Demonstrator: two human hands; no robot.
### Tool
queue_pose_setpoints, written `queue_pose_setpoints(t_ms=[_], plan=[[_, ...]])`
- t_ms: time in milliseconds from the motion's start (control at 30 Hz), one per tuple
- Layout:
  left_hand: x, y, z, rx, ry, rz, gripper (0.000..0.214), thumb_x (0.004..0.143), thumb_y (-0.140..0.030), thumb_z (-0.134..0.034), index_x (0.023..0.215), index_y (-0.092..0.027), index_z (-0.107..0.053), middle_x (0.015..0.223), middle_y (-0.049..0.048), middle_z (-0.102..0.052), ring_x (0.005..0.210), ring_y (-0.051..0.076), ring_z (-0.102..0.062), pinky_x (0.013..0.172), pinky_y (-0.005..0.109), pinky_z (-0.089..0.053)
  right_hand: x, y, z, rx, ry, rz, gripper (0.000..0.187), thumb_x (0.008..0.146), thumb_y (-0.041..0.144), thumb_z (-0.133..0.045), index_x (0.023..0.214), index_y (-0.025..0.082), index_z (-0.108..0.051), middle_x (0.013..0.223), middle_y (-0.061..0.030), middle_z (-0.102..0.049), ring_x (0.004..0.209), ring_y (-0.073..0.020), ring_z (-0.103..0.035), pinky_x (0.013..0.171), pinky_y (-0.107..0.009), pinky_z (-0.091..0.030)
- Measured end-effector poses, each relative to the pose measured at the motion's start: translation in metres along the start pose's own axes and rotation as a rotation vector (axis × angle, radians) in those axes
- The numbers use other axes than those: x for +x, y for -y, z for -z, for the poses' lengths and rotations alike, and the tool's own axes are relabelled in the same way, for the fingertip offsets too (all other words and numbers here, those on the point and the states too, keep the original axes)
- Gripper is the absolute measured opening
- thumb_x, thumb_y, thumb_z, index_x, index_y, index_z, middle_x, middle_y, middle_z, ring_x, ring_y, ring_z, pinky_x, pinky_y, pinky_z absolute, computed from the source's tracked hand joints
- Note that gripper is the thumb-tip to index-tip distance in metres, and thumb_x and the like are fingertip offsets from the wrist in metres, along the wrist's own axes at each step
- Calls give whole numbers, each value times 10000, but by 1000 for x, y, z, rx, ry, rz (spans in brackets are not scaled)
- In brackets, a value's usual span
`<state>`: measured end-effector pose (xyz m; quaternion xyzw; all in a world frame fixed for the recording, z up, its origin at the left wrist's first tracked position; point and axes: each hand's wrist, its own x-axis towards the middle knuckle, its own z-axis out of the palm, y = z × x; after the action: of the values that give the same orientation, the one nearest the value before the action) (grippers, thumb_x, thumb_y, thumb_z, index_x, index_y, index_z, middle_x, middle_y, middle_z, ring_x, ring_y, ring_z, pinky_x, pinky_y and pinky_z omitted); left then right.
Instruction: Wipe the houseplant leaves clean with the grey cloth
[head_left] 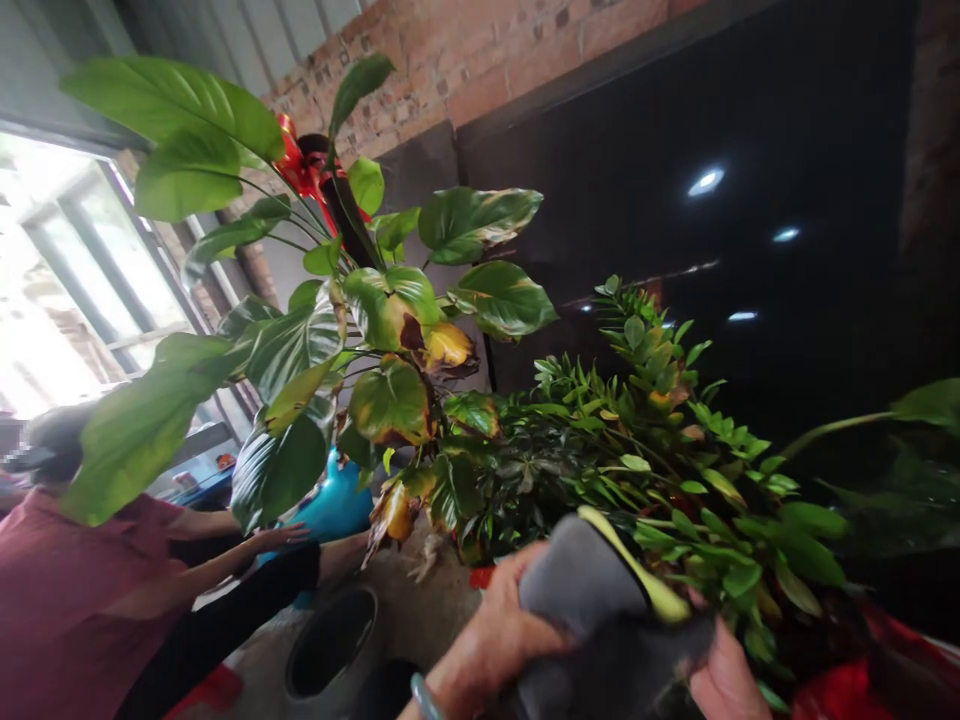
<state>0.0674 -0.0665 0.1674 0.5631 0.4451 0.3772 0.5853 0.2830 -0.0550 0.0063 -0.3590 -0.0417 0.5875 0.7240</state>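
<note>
A thick grey cloth (581, 575) with a yellow-green edge is bunched up at the bottom of the view. My left hand (499, 635), with a pale bangle on the wrist, has its fingers wrapped around the cloth's left side. At the right end, my right hand (727, 675) grips the same cloth; part of that hand is hidden or cut off by the frame. Just beyond lie the green leaves of a low bushy plant (675, 480). To the left rises a tall broad-leaved plant (390, 310), some of its leaves yellowed and brown.
A person in a pink shirt (75, 590) sits at the left, hands near a turquoise object (337, 500). A dark bucket (334, 640) stands on the floor. Behind the plants is a glossy black panel (675, 240). Something red (877, 670) lies at the lower right.
</note>
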Motion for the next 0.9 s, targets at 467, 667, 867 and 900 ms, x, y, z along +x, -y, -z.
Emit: queue_pose_setpoints(t_ms=[467,667,867,900], plan=[[26,-40,8,766,174,-385,414,623,-147,-603,1028,-195,-672,924,35,-697,848,212,-623,773,290,-469,-35,8,0,47,-119,-19,283,458,297,-792,699,222,-663,606,11,-714,537,-198,-651,531,-312,-538],[42,-93,-1,703,-26,-585,516,601,-110,-612,1112,-187,-636,955,7,-682,853,180,-605,756,248,-447,-44,7,-2,86,-157,-40,305,442,235,-801,710,225,-656,596,22,-708,516,-178,-649,497,-274,-539],[47,-36,-1,860,148,-214,321,538,-192,-714,855,-145,-696,740,21,-664,721,211,-592,627,270,-433,-45,12,-4,52,-124,-15,347,412,235,-815,721,219,-659,579,21,-703,570,-228,-678,519,-312,-557],[45,-37,4,764,160,-196,328,528,-202,-727,847,-140,-688,734,9,-657,715,196,-585,623,256,-433,-46,13,-3,60,-131,-26,356,403,231,-818,723,216,-662,585,18,-706,550,-223,-673,503,-308,-555]])
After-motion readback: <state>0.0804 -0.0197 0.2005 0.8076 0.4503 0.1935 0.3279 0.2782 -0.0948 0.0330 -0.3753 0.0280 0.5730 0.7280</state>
